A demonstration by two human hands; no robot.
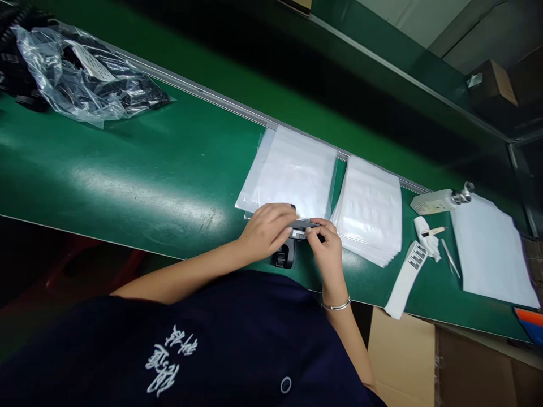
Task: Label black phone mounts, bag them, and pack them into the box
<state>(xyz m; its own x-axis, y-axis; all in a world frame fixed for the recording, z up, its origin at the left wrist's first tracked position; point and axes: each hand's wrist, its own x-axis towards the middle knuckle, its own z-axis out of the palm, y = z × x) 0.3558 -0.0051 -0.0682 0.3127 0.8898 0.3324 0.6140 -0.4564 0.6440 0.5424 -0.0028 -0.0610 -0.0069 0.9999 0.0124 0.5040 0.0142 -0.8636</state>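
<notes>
Along the near edge of a long green workbench [203, 152], a black device [291, 251] is held just in front of a person in a dark navy shirt [237, 345]. The left hand [266, 230] grasps its left end between thumb and fingers; the right hand [327, 244], with a silver bangle [338, 306] at the wrist, pinches its right end, the thumb beside a small white label [298, 233] on the device.

The bench top is smooth and glossy, with a broad pale glare on its left part. A metal strip [199, 90] runs along its back, before a green panel [237, 79] that falls into deep shadow higher up. Against this strip lie two stacks of clear plastic sleeves, the left stack [297, 164] just beyond the hands and the right stack [373, 209] beside it. Farther right are a white bottle [435, 202] with a metal top, crumpled tissue [431, 247], a strip of labels [405, 282], tweezers [451, 258] and white sheets [492, 249]. At the far left, a clear plastic bag [91, 107] holds dark contents. Cardboard [401, 356] shows below the bench at right; a red stool [85, 260] stands in dimness at left.
</notes>
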